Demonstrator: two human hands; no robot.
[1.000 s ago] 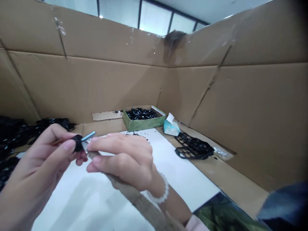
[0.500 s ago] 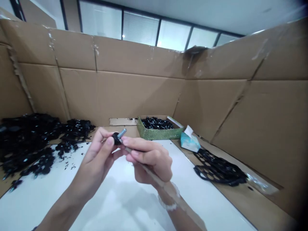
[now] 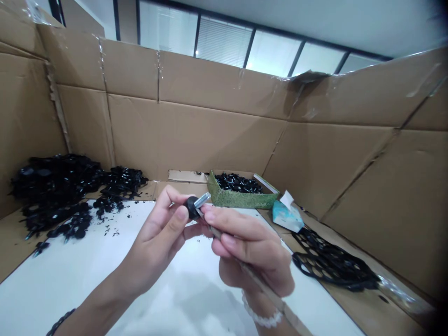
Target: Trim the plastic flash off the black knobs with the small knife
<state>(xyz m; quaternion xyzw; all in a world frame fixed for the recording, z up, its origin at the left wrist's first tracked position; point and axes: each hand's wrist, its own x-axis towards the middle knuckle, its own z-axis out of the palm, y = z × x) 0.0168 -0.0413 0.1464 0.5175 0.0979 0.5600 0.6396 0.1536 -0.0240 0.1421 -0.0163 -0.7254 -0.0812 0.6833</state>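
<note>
Between the thumb and fingers of my left hand (image 3: 159, 247) is a round black rubber foot (image 3: 191, 208) with a threaded metal stud (image 3: 202, 200) pointing up and to the right. My right hand (image 3: 254, 247) is closed around a long, thin, tan stick-like tool (image 3: 261, 282). Its narrow tip meets the rubber foot near the base of the stud; the exact contact is hidden by my fingers. Both hands are close together above the white tabletop (image 3: 196, 298).
Black rubber parts (image 3: 63, 177) lie heaped at the left, with small black scraps nearby. A green box (image 3: 241, 199) of similar studded parts stands at the back. To the right are a tissue pack (image 3: 287, 215) and black perforated sheets (image 3: 336, 261). Cardboard walls (image 3: 210, 135) enclose the table.
The view has swung left, so the surroundings appear farther right. Both hands also appear farther right and still hold the rubber foot and the stick-like tool together.
</note>
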